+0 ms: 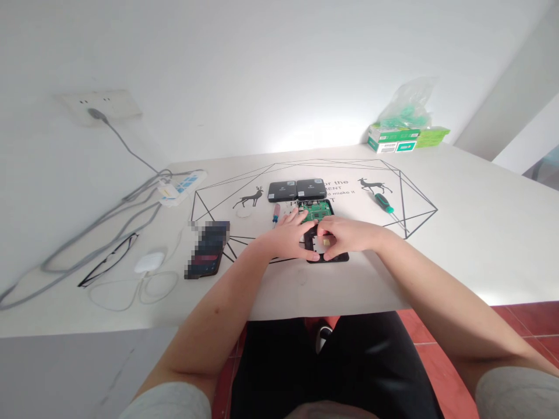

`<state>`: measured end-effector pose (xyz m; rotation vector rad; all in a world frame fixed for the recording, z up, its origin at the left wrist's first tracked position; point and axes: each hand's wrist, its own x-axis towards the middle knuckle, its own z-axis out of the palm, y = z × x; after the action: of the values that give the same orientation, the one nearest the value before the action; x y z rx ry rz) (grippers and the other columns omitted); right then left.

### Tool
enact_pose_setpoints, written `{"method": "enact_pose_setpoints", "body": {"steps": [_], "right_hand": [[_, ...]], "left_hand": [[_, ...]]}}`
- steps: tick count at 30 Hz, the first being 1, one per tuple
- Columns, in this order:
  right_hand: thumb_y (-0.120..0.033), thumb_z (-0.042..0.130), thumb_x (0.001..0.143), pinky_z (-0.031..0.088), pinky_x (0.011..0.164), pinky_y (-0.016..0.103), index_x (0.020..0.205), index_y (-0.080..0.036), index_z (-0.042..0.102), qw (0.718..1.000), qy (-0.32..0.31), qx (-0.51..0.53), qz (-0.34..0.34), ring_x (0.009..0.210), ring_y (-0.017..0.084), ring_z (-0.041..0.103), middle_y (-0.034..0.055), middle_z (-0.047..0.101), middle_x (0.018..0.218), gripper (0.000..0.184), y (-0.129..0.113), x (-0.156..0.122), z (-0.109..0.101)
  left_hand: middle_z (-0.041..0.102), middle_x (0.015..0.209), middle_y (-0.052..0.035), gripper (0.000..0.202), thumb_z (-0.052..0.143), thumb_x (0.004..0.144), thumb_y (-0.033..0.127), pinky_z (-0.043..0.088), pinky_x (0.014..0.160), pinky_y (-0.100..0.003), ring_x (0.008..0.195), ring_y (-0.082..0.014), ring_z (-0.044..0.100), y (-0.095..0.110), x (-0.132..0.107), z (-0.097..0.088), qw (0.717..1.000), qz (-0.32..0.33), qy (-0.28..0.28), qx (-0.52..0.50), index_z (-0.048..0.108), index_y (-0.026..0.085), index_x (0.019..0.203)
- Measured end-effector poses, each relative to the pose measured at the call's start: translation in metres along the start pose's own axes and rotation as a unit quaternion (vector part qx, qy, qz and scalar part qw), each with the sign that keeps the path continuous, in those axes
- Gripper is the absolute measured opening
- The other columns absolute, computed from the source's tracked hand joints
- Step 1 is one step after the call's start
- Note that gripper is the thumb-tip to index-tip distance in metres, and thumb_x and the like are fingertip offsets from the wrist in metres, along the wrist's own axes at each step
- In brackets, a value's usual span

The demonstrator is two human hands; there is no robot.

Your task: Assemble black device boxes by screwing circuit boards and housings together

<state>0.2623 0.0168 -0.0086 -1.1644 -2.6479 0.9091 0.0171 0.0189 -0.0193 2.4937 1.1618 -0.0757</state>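
Note:
An opened black plastic casing (pixel 328 259) lies on the table between my hands. A green circuit board (pixel 318 210) shows beside it on the far side, partly behind my fingers. My left hand (pixel 288 237) rests with fingers spread over the left edge of the board and casing, its thumb touching the near edge. With fingers curled, my right hand (pixel 345 234) grips the casing from the right; a small yellowish patch (pixel 326 242) shows under it. Left of the board lies a blue-tipped screwdriver (pixel 276 214), partly hidden by my left hand.
Two closed black boxes (pixel 282 191) sit behind the board. A green screwdriver (pixel 384 203) lies to the right. On the left are a phone (pixel 207 250), glasses (pixel 108 262), a white charger (pixel 149 262) and a power strip (pixel 182 188). Green-and-white boxes (pixel 393 138) stand by the wall.

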Motion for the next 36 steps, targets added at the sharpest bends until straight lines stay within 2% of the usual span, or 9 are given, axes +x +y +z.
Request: {"method": "enact_pose_setpoints", "body": {"steps": [5,12,19,24,29,33,36], "right_hand": [[-0.040,0.085,0.073,0.039,0.069,0.032,0.089,-0.024,0.052,1.000,-0.010,0.019,-0.008,0.081,0.020,0.054,0.0008,0.060,0.090,0.040,0.002,0.002,0.002],[-0.039,0.086,0.072,0.038,0.073,0.031,0.086,-0.023,0.055,1.000,-0.003,0.011,-0.009,0.085,0.021,0.054,0.0006,0.058,0.089,0.038,-0.003,0.000,-0.001],[-0.041,0.086,0.073,0.038,0.072,0.031,0.092,-0.023,0.059,1.000,-0.002,0.017,-0.016,0.084,0.021,0.055,0.0006,0.060,0.090,0.038,-0.003,0.001,0.000],[-0.042,0.085,0.070,0.041,0.082,0.034,0.089,-0.022,0.062,1.000,0.007,-0.019,0.009,0.096,0.026,0.057,0.0033,0.059,0.093,0.035,-0.006,-0.001,0.000],[-0.045,0.085,0.071,0.040,0.089,0.037,0.089,-0.022,0.060,0.999,0.010,-0.033,0.022,0.091,0.025,0.059,0.0017,0.062,0.091,0.038,-0.012,-0.003,-0.002],[-0.043,0.081,0.075,0.040,0.082,0.035,0.088,-0.021,0.065,1.000,-0.010,-0.009,0.025,0.086,0.021,0.059,0.0028,0.064,0.095,0.030,-0.013,-0.005,-0.005],[-0.039,0.079,0.076,0.039,0.079,0.033,0.088,-0.020,0.068,1.000,-0.002,-0.008,0.022,0.084,0.020,0.059,0.0029,0.063,0.094,0.025,-0.014,-0.005,-0.006]], "left_hand": [[0.005,0.184,-0.0127,0.108,0.067,0.084,0.087,0.008,0.134,-0.063,0.168,-0.0425,-0.009,0.000,0.001,0.001,1.000,-0.006,-0.003,-0.001,0.040,0.026,0.168],[0.004,0.184,-0.0158,0.109,0.068,0.084,0.086,0.009,0.134,-0.063,0.168,-0.0409,-0.009,0.001,0.000,0.000,1.000,-0.008,-0.005,0.001,0.039,0.024,0.169],[0.005,0.184,-0.0147,0.108,0.068,0.084,0.086,0.009,0.134,-0.064,0.169,-0.0413,-0.008,0.001,0.001,-0.001,1.000,-0.006,-0.007,0.000,0.041,0.025,0.168],[0.005,0.184,-0.0131,0.112,0.067,0.083,0.089,0.009,0.134,-0.063,0.169,-0.0406,-0.009,-0.002,0.001,0.001,1.000,-0.004,-0.007,-0.004,0.038,0.026,0.170],[0.004,0.184,-0.0141,0.114,0.065,0.083,0.091,0.009,0.134,-0.063,0.169,-0.0404,-0.009,-0.003,0.002,0.001,1.000,-0.006,-0.010,-0.003,0.036,0.025,0.171],[0.003,0.184,-0.0128,0.117,0.065,0.082,0.091,0.010,0.134,-0.063,0.169,-0.0413,-0.008,-0.003,0.002,0.001,1.000,-0.006,-0.010,-0.002,0.031,0.026,0.173],[0.005,0.184,-0.0130,0.116,0.065,0.083,0.091,0.011,0.134,-0.063,0.169,-0.0419,-0.007,-0.002,0.001,0.000,1.000,-0.005,-0.011,-0.001,0.032,0.026,0.173]]}}
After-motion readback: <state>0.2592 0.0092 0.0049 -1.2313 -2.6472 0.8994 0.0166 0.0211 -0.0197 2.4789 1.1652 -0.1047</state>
